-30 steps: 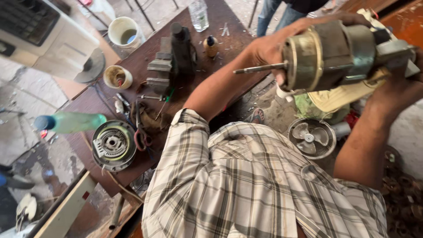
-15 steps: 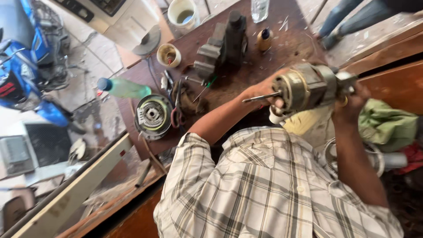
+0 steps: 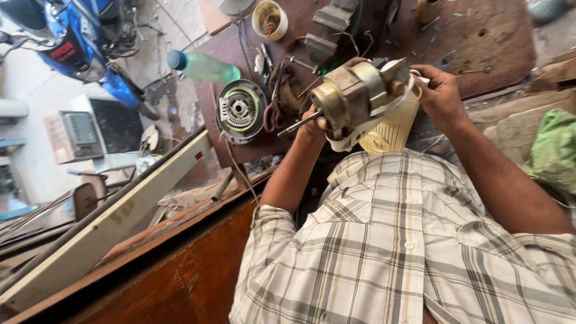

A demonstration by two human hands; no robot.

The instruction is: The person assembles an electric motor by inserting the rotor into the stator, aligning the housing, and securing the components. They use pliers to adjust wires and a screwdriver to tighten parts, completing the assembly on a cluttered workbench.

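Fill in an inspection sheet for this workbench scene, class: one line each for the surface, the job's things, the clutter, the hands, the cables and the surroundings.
Surface: brown wooden workbench, scuffed and dusty.
Job's things: fan motor with a bare shaft, held above the bench edge; cream plastic housing hangs under it.
Clutter: round motor part, green bottle, small tub, dark metal blocks.
Hands: left hand grips the shaft end of the motor; right hand grips the back end.
Cables: loose wires lie beside the round part.
Surroundings: blue motorbike, pale plank, green cloth.
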